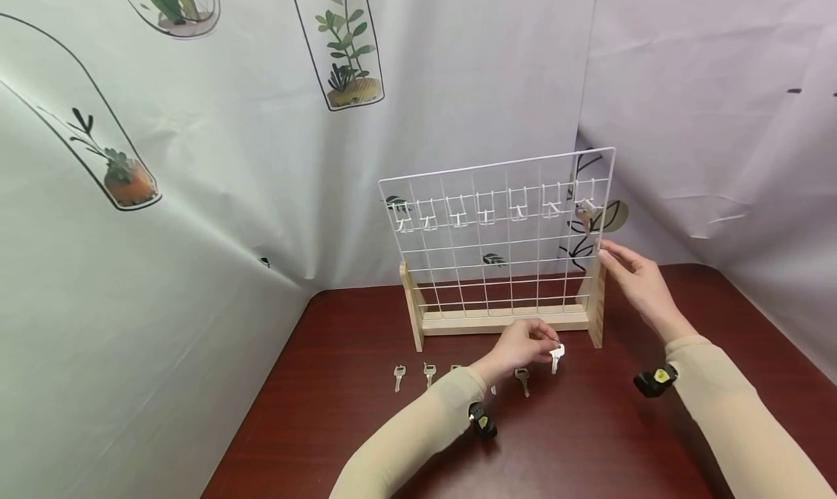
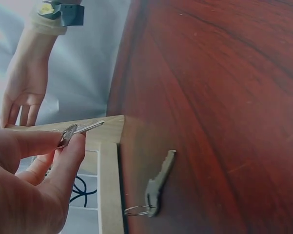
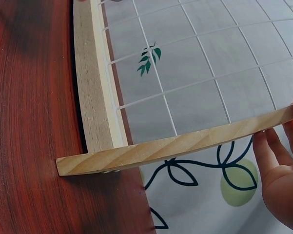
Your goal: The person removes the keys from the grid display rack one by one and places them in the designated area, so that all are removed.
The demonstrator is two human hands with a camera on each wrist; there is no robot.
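My left hand (image 1: pixel 519 345) pinches the ring of a silver key (image 1: pixel 557 354) between thumb and fingers, in front of the rack's base. In the left wrist view that key (image 2: pixel 87 127) points away from the fingertips, above the table. My right hand (image 1: pixel 636 285) holds the right wooden upright (image 3: pixel 185 140) of a white wire grid rack (image 1: pixel 487 248), thumb on one side and fingers on the other. A row of white hooks (image 1: pixel 486 216) runs along the grid's upper part. One key (image 1: pixel 584 221) hangs at the rightmost hook.
Several keys lie in a row on the dark red table (image 1: pixel 588 441), among them a key (image 1: pixel 399 377) at the far left and a key (image 1: pixel 522 380) near my left hand. A pale printed curtain (image 1: pixel 248 157) encloses the table behind and at the sides.
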